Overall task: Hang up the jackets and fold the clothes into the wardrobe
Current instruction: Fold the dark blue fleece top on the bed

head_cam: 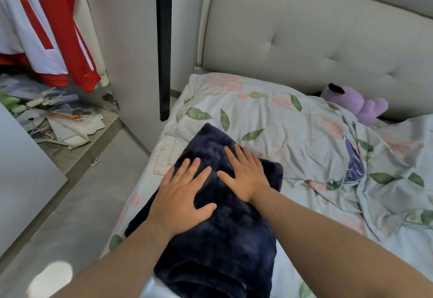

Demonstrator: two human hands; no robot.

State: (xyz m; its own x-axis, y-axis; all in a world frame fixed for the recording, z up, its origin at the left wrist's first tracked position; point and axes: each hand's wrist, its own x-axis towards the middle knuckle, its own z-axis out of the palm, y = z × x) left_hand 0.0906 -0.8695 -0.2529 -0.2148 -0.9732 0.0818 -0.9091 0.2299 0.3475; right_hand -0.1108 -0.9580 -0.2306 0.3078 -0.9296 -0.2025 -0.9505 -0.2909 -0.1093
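The dark navy fleece garment lies folded on the bed, partly over the floral pillow. The left hand and right hand press flat on it, fingers spread, gripping nothing. The folding step looks nearly done; next it needs lifting into the open wardrobe, where a red-and-white jacket hangs.

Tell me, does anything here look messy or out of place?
Yes: papers and flattened cardboard lie scattered on the wardrobe floor, below the hanging red-and-white jacket. The dark blue garment under the left hand and right hand looks tidy.
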